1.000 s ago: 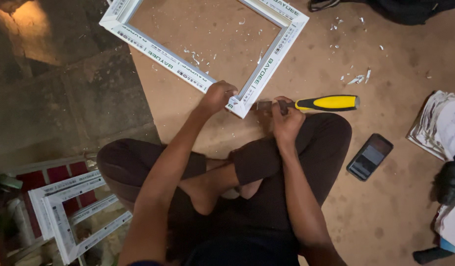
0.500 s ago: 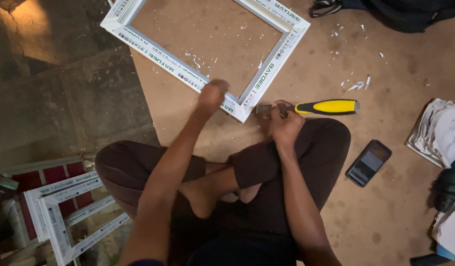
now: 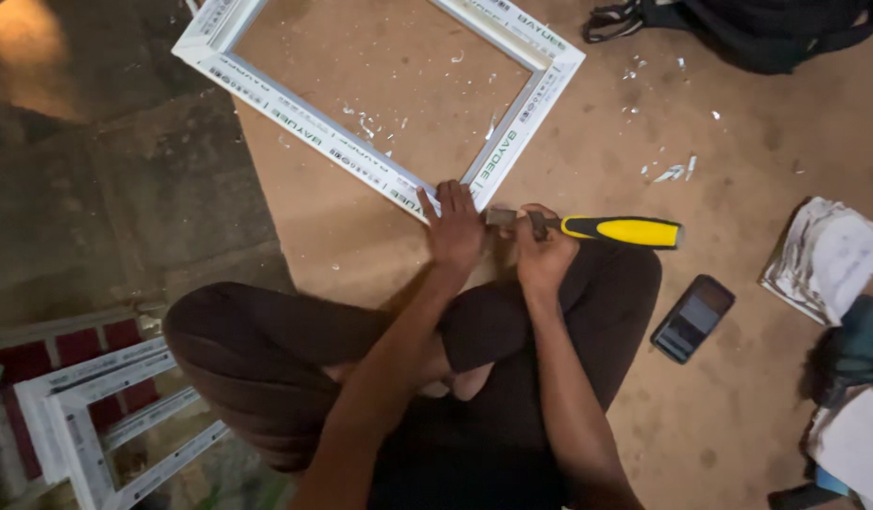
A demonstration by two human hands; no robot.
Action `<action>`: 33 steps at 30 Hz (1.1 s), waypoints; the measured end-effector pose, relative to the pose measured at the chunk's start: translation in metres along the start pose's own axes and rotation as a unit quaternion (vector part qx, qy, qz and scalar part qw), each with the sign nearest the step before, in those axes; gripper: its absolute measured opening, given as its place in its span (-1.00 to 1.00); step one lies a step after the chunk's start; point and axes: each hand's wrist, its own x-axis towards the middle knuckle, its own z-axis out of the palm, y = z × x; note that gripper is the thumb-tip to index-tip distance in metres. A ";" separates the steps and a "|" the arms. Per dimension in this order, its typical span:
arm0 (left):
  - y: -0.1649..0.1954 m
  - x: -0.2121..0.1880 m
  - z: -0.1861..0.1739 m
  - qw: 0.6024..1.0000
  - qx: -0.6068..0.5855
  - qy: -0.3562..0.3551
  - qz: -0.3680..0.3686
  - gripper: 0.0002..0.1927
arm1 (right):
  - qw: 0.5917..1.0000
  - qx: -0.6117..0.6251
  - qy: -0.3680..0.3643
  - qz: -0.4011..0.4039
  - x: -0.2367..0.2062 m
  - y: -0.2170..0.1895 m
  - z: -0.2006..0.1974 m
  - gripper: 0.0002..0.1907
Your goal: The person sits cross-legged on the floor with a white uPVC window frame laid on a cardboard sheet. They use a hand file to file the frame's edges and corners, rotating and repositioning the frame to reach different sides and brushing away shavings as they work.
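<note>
Sitting cross-legged on the floor (image 3: 758,406), the person works at the near corner of a white frame (image 3: 380,170) that lies flat just beyond the knees. The left hand (image 3: 453,227) lies flat and spread on that corner, fingers extended and closed around nothing, seemingly to pin the frame so it cannot slide. The right hand (image 3: 543,253) is curled tight around the metal shank of a chisel (image 3: 607,229), gripping close to the blade rather than on the yellow-and-black handle, which sticks out to the right; holding it so near the tip likely gives finer control at the joint. The blade end sits right at the corner, touching or nearly so; the hands hide the exact contact. White shavings (image 3: 668,173) are scattered inside and to the right of the frame. One phone (image 3: 693,317) lies screen-up beside the right knee, within reach but clear of the work. More white frames (image 3: 87,416), at least two, are stacked at the lower left. One dark bag (image 3: 767,28) sits at the top right, and crumpled cloth (image 3: 829,255) lies at the right edge.
</note>
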 end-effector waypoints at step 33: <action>-0.135 -0.099 -0.010 0.975 -0.179 -0.001 0.133 -0.84 | 0.994 -0.090 -0.065 -0.020 -0.005 0.004 0.021 -0.90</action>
